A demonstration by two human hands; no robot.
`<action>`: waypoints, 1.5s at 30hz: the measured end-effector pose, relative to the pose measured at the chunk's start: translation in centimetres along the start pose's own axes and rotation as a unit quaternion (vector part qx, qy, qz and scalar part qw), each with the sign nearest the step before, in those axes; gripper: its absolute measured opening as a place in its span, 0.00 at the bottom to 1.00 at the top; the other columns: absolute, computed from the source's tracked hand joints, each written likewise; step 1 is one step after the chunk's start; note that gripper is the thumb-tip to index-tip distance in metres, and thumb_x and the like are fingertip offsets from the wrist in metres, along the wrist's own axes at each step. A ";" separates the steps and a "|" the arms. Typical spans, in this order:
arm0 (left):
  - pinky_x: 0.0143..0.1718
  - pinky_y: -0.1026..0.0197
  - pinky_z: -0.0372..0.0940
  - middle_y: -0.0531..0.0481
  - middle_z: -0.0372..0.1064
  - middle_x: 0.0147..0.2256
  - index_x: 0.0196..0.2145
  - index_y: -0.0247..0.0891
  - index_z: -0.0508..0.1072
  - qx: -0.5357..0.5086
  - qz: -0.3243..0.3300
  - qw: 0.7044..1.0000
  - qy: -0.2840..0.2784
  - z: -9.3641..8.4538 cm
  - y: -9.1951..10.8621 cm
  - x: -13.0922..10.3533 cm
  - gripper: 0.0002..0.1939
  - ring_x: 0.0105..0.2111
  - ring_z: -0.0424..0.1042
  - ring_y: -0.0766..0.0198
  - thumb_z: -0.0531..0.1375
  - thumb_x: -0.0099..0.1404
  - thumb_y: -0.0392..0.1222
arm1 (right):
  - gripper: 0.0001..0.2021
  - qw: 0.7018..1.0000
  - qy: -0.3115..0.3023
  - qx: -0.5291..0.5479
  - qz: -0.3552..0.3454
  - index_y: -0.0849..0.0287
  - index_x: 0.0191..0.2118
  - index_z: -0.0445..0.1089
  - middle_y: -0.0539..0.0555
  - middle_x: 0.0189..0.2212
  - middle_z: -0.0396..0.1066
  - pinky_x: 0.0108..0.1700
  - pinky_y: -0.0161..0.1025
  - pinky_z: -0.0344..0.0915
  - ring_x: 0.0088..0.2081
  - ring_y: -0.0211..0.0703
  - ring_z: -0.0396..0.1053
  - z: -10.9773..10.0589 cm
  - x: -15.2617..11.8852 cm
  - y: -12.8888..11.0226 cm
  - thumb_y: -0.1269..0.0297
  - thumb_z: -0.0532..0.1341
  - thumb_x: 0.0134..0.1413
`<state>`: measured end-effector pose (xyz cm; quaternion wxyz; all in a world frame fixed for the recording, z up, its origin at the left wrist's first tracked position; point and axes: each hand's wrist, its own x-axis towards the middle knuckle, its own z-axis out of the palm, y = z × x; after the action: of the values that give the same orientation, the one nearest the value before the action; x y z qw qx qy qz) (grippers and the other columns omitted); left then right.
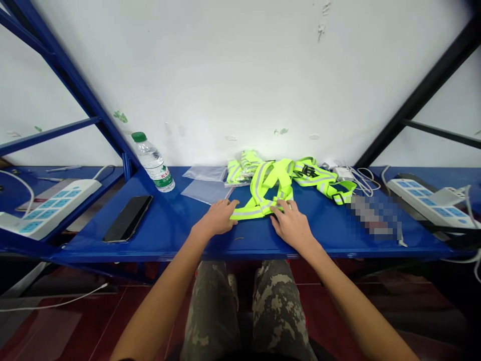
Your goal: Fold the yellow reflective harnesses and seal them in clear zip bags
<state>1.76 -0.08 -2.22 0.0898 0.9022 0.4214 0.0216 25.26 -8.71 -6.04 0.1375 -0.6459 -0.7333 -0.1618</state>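
The left hand (221, 216) pinches one end of the yellow-green reflective strap (283, 173), which lies on the counter (161, 228) between and beyond both hands. The right hand (292, 224), loosely curled, touches it; whether it grips, I cannot tell.

Two hands (219, 219) (292, 225), two power strips (50, 208) (426, 199), one phone (128, 218), one bottle (155, 165) (one cap (139, 137)).

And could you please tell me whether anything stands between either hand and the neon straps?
Nothing visible does: the left hand holds the straps at their left end, and the right hand touches them directly.
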 end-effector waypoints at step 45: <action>0.51 0.50 0.61 0.42 0.69 0.50 0.52 0.37 0.63 -0.080 0.158 0.970 0.169 5.0 8.8 6.0 0.24 0.51 0.67 0.52 0.47 0.71 0.59 | 0.07 0.802 -0.073 0.590 0.064 0.57 0.30 0.77 0.54 0.39 0.76 0.51 0.44 0.68 0.44 0.45 0.73 0.3 0.0 7.1 0.70 0.60 0.49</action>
<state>12.87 -1.69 -5.78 0.0851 0.9305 0.2791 0.2214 32.35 -7.72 -5.91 0.4483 -0.4958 -0.6518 0.3584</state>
